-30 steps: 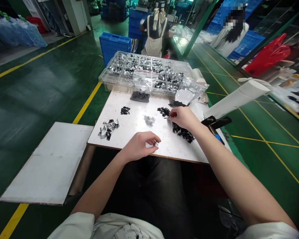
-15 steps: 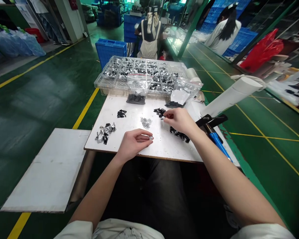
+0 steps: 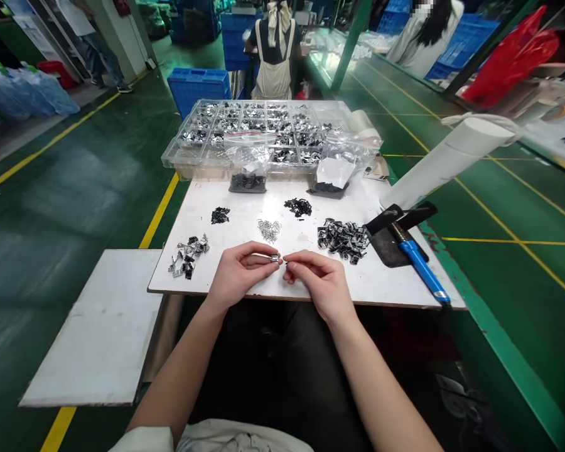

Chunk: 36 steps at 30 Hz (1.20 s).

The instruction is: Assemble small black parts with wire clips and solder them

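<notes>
My left hand [image 3: 239, 274] pinches a small shiny metal part [image 3: 275, 258] between thumb and fingertips, near the front edge of the white table. Close beside it, my right hand [image 3: 321, 280] is closed in a pinch, its fingertips almost at the metal part; whatever it holds is too small to make out. Beyond the hands lie a heap of tiny silvery pieces [image 3: 269, 231], a pile of small black pieces [image 3: 298, 207] and another black pile [image 3: 220, 215]. Black-and-silver parts [image 3: 343, 240] are heaped to the right, with a looser group of metal parts [image 3: 188, 254] at left.
A clear compartment box [image 3: 263, 125] full of small parts stands at the table's back. Before it are two plastic bags [image 3: 247, 181] [image 3: 329, 182] of black pieces. A blue-handled tool [image 3: 421, 267] and a white tube [image 3: 447, 162] are at right. Co-workers sit farther off.
My right hand has moved from the black pile back toward me and left, meeting my left hand. My left hand still holds the metal part. The camera view has shifted slightly.
</notes>
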Tool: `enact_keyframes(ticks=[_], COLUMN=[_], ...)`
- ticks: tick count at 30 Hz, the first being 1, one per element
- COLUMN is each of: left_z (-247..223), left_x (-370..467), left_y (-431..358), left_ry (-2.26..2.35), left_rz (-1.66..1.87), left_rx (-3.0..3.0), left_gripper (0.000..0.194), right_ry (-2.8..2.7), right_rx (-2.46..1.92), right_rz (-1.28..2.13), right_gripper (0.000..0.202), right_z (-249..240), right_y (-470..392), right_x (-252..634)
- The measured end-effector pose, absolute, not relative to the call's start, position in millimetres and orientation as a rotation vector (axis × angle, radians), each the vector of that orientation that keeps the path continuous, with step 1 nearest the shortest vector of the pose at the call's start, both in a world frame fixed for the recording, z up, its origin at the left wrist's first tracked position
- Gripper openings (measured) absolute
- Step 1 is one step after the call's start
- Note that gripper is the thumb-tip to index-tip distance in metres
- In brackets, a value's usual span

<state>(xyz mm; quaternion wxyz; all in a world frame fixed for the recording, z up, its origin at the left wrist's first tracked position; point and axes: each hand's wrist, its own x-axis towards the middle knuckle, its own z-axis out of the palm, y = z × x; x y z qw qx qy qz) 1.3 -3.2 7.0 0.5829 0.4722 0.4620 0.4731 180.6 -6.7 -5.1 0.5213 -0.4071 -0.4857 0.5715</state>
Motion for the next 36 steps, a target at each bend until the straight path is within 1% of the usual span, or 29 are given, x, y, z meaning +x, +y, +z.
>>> enact_keyframes(ticks=[5,11,15,17,23,29,36], left_z=[6.9,7.5,8.2,8.1,8.4,9.5,7.7], left_x=[1.4,2.7,2.3,2.2,3.4,3.1,2.5], left_y=[-1.7,-2.1,-2.1,-2.0,-1.8,-2.6,-2.5], left_ry=[1.097,1.111,1.103,1.102,1.144,1.166,1.201], left_rz=[1.102,1.054,1.043,1.04,1.048,1.037,1.011], left_rx=[1.09,1.112,1.099,1.106,1.152,1.149,1.159], left_gripper=[0.032,0.033,0.033,0.031,0.028,0.03,0.031], right_ry=[-1.099,-1.141,-1.117,-1.103,-1.202,-1.329,-1.331], right_rx=[-0.933,-0.945,-0.993,-1.011,-0.99,-1.004,-1.007], right_rz=[1.436,1.401,1.424,1.42,1.33,1.244,1.251], right_gripper=[0.01,0.012,0.025,0.028,0.013,0.012,0.013], right_z=[-8.6,-4.3,-9.2,-11.2,-8.3,-7.2,-5.8], right_y=[-6.6,-10.0,-9.4,-9.5,-11.6,-12.0,-11.6], right_x=[183.1,184.0,183.8,183.8,182.2,179.9,180.5])
